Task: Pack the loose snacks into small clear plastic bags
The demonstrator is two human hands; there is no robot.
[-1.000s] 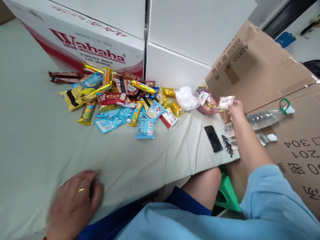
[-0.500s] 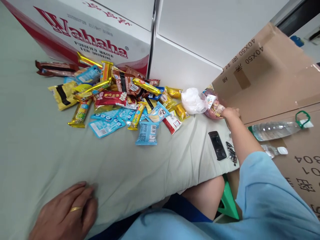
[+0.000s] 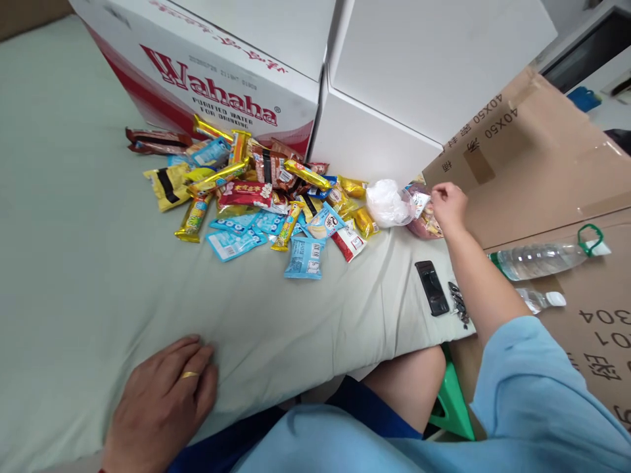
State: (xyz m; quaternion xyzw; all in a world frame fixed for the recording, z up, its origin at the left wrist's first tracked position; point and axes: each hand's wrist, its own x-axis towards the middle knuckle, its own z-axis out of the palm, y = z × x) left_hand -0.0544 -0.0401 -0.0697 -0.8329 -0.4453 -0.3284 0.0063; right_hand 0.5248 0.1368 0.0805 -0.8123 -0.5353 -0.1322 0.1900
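A wrinkly, pale green cloth (image 3: 236, 309) is spread out wide. White boxes (image 3: 377, 135) stand behind it. Brown cardboard (image 3: 497, 148) and a green stool (image 3: 453, 404) are on the right.

A black phone (image 3: 432, 289) lies flat — 2 clear bottles (image 3: 542, 261) nearby.

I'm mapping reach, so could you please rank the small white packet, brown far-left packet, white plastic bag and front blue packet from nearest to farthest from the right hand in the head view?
1. Small white packet: beside the right hand.
2. White plastic bag: left of that packet.
3. Front blue packet: farther left, at the front.
4. Brown far-left packet: before the Wahaha box.
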